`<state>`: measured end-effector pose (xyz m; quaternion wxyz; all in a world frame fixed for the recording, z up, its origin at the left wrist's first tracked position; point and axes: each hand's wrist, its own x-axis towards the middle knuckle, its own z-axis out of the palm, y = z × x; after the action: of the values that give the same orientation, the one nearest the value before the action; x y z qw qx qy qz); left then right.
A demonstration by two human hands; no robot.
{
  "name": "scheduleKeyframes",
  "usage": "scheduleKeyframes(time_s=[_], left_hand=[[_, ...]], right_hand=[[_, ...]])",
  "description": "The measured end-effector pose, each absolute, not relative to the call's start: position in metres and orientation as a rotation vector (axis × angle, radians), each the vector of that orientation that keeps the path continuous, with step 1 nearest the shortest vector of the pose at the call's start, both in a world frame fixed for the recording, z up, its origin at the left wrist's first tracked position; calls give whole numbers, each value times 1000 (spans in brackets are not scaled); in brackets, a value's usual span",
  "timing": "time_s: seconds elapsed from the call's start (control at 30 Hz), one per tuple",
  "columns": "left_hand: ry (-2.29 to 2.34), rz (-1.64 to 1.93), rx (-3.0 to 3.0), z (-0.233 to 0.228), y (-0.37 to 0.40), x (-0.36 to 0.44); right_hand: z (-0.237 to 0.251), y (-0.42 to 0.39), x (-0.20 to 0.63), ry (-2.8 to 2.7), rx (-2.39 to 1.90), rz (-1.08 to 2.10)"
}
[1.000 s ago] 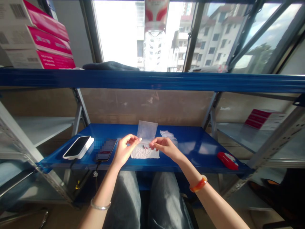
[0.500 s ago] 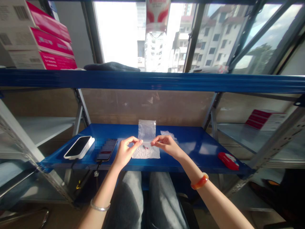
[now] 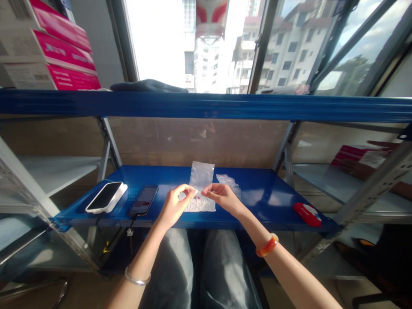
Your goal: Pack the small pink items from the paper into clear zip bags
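A small clear plastic bag (image 3: 202, 174) stretches away from my fingertips above the blue shelf, slightly tilted. My left hand (image 3: 178, 201) pinches the left side of its near edge between thumb and fingers. Closed on the same edge, my right hand (image 3: 223, 197) is only a short gap away from the left one. Beneath both hands lies a crumpled white sheet (image 3: 204, 207), with a few tiny dark and reddish pieces (image 3: 197, 197) on it, too small to name. A stack of clear bags (image 3: 230, 182) rests just beyond my right hand.
On the left of the blue shelf (image 3: 257, 214) lie a phone in a white case (image 3: 107, 197) and a second phone (image 3: 148, 201) with a cable. A red object (image 3: 307, 214) sits at the right. Another person's hand (image 3: 363, 169) is at a pink box (image 3: 346, 156).
My hands have come closer together at the bag's near edge. The bag has shifted a little right and tilted. Another person's hand has appeared by the pink box at right.
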<state>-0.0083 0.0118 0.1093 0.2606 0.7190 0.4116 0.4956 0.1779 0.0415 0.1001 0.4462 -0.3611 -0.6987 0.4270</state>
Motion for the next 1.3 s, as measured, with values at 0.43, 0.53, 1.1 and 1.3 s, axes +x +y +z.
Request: scheduleKeyframes(time_s=[0.43,0.53,1.1,1.3], left_hand=[[1169,1410,1917,100,17,-10],[1150,1381,1913,98,18,-12],[1146,1305,1732,83,23,-15],[1200,1250,1584,87,23,-24]], right_hand=[[98,40,163,-1813,-882,921],[96,42,163,-1828,-888,904],[83,48,153,-1848,-880,1189],[85,48,153,-1958,-871,1186]])
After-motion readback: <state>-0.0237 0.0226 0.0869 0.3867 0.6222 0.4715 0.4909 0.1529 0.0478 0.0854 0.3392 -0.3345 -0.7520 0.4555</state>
